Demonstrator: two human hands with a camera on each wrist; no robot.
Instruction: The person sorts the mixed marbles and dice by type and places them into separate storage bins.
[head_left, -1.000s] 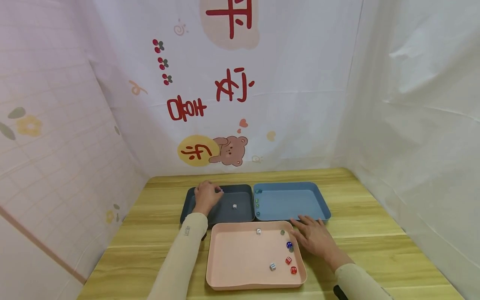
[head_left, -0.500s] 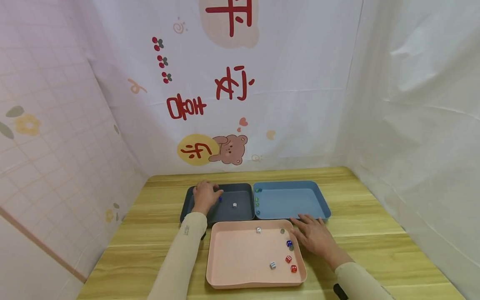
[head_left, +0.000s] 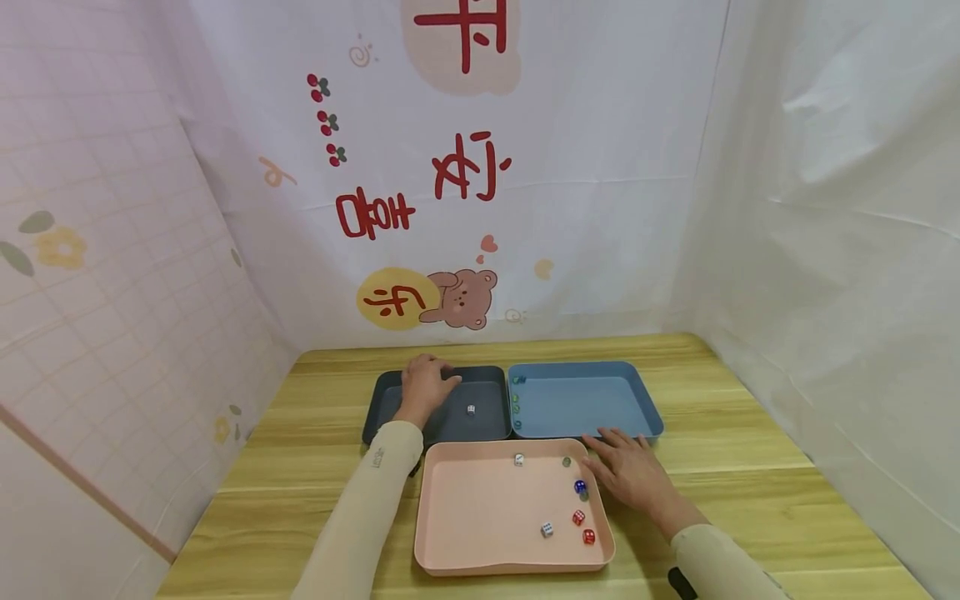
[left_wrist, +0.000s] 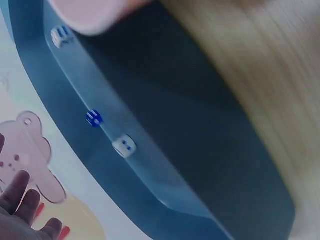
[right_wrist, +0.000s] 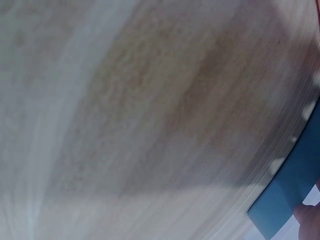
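Observation:
My left hand (head_left: 426,387) hovers over the dark blue-grey tray (head_left: 487,425), its fingers apart and nothing visible between them. One white die (head_left: 471,410) lies on that tray's floor. In the left wrist view, the tray holds a blue die (left_wrist: 94,118) between two white ones, and the spread fingers (left_wrist: 29,202) show at lower left. My right hand (head_left: 633,475) lies relaxed at the right corner of the pink tray (head_left: 480,508), fingertips by the front rim of the light blue tray (head_left: 592,404). The right wrist view shows only a fingertip beside a blue tray wall.
Inside the pink tray are white dice (head_left: 547,529), red dice (head_left: 588,537), a blue die (head_left: 581,487) and small greenish beads (head_left: 566,462). Several green beads (head_left: 517,408) line the light blue tray's left side. Cloth walls surround the wooden table (head_left: 720,433) on three sides.
My left hand has let go of the blue die, which dropped into the dark tray, and has shifted slightly right. My right hand has stayed put.

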